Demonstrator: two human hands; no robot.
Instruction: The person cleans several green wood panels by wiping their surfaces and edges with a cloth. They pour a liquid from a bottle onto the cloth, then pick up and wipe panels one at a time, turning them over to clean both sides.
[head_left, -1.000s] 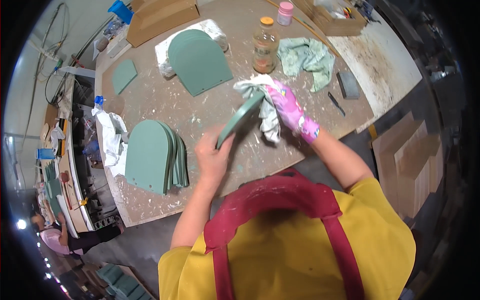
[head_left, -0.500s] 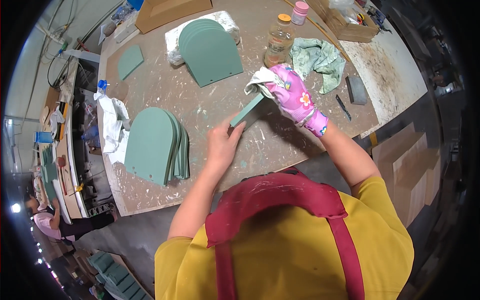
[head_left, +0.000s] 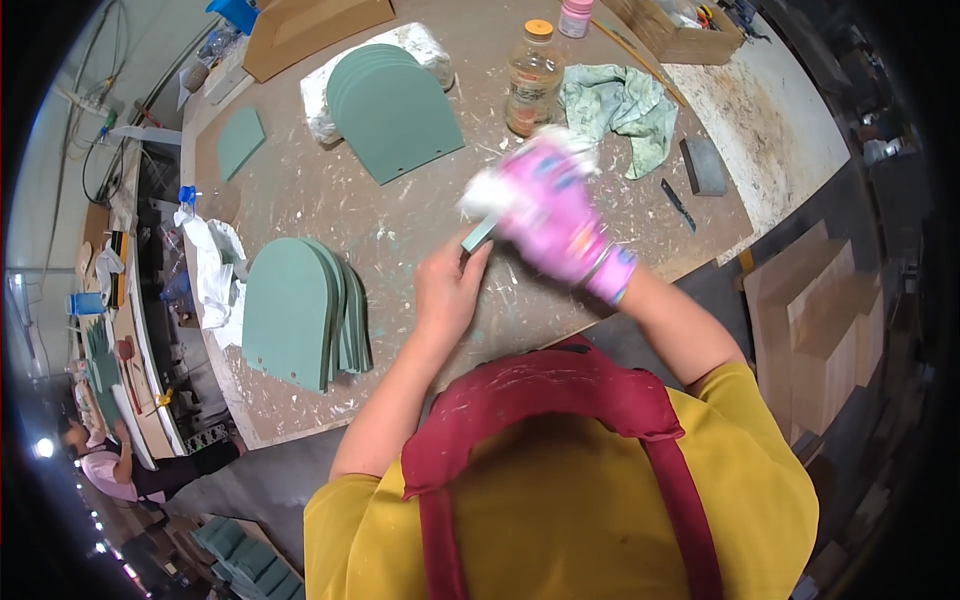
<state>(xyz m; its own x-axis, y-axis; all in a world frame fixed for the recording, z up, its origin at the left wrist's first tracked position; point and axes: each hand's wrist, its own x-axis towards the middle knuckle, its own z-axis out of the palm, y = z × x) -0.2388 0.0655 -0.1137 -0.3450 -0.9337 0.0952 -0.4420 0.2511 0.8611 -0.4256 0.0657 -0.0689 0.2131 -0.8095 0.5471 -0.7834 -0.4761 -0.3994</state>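
Observation:
My left hand (head_left: 450, 285) grips the near end of a green arched board (head_left: 480, 234), held on edge above the paint-spattered workbench (head_left: 420, 215). My right hand (head_left: 555, 215), in a pink flowered glove and blurred by motion, presses a white rag (head_left: 500, 180) against the board's upper part, which it hides. A fanned stack of green arched boards (head_left: 300, 310) lies to the left near the bench's front edge. Another stack of the same boards (head_left: 395, 105) rests at the back on a white cloth.
A bottle with an orange cap (head_left: 533, 75) stands behind my hands, next to a green rag (head_left: 620, 105). A grey block (head_left: 705, 165) and a dark utility knife (head_left: 677, 205) lie at right. A single small green board (head_left: 240, 140) sits far left. Another person (head_left: 110, 465) works at lower left.
The board and both hands have come down and nearer to me. My gloved right hand with the rag has slid along the board toward my left hand.

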